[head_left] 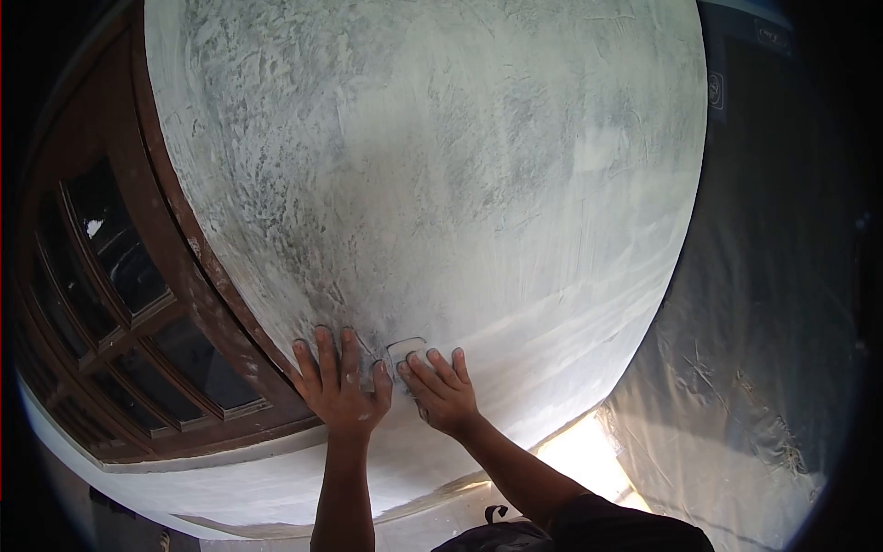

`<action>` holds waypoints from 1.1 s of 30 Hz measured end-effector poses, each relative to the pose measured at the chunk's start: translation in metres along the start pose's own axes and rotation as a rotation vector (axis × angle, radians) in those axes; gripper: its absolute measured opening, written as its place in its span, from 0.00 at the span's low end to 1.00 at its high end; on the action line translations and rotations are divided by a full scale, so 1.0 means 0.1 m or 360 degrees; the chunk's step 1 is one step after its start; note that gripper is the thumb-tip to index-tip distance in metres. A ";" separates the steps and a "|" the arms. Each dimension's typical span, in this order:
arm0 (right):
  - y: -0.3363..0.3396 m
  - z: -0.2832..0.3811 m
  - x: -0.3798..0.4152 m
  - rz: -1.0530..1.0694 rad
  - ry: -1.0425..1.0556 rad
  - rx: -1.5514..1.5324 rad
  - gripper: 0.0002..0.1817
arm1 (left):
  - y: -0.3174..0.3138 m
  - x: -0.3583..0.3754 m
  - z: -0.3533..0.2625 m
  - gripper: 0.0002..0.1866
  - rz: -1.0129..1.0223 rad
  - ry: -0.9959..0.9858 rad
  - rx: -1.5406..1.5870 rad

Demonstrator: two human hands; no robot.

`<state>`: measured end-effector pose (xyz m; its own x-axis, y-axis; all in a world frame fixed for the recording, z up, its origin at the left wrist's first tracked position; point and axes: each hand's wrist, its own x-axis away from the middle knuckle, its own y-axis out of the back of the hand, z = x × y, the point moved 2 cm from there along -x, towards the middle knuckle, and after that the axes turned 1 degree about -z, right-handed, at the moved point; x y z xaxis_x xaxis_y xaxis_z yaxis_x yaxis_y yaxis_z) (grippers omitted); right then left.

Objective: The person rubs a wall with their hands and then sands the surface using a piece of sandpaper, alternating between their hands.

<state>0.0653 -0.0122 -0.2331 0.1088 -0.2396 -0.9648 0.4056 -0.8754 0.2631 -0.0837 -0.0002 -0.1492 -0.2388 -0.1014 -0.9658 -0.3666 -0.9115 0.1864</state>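
Observation:
A wall (552, 230) with patchy white and grey coating fills the middle of the head view. My left hand (343, 385) lies against its lower part, fingers spread and pointing up, holding nothing. Just right of it, my right hand (440, 386) presses on a small flat pale block (407, 348) against the wall. The block's top edge shows above the fingertips, and its lower part is hidden under the hand. Both hands have whitish dust on them.
Left of the wall is a brown wooden window frame (189, 281) with dark glass panes. Dark plastic sheeting (763, 230) hangs at the right and spreads over the ground. A bright sunlit patch (589, 455) lies at the wall's foot.

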 end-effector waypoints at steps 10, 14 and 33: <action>0.40 -0.64 -1.11 -0.0458 -0.0393 -0.0098 0.31 | 0.06 -0.07 -0.03 0.29 0.0040 -0.0079 -0.0116; 0.07 0.04 -0.16 -0.0029 0.0038 -0.0061 0.22 | 0.03 -0.02 -0.02 0.28 0.0044 -0.0026 -0.0042; 0.54 -0.75 -1.18 -0.0363 -0.0337 -0.0035 0.32 | 0.02 -0.02 -0.02 0.27 0.0022 0.0027 -0.0009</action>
<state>0.1425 0.0008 -0.1057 -0.1779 -0.1220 -0.9765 0.4177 -0.9078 0.0374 -0.0824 -0.0024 -0.1474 -0.2287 -0.1205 -0.9660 -0.3580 -0.9124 0.1985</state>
